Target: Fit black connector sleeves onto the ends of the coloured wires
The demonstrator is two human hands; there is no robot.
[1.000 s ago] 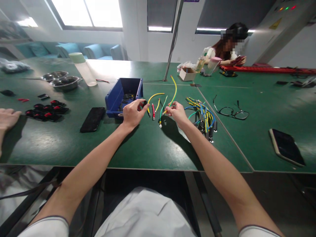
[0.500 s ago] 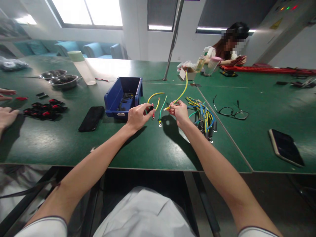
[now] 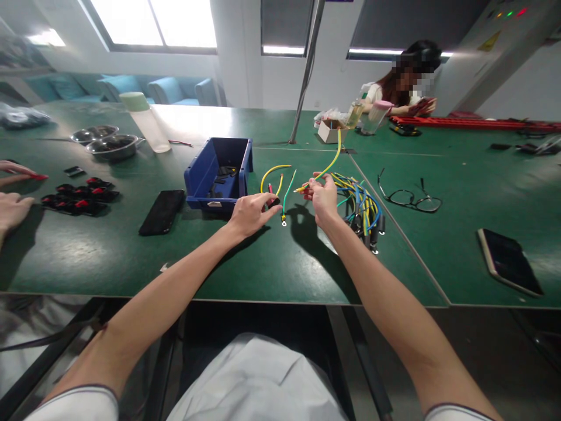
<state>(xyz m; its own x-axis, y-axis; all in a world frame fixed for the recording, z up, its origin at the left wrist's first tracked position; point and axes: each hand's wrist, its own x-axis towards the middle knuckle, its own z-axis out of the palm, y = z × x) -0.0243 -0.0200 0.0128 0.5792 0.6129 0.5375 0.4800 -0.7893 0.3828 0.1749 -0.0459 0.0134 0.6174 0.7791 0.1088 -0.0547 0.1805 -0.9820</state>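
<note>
My left hand pinches a small black piece, low over the table beside the blue bin. My right hand is closed on a yellow-green wire, whose lug end points left and whose other end curves up. Between my hands a green wire with a ring lug lies on the table, with a yellow wire behind my left fingers. A bundle of yellow, blue and green wires with black sleeves lies just right of my right hand.
A black phone and black-red parts lie left, near another person's hands. Glasses and a second phone lie right. A metal pole, bottle and small box stand farther back.
My left hand has moved slightly right and nearer the table edge with the black piece. My right hand and its wire have shifted slightly right.
</note>
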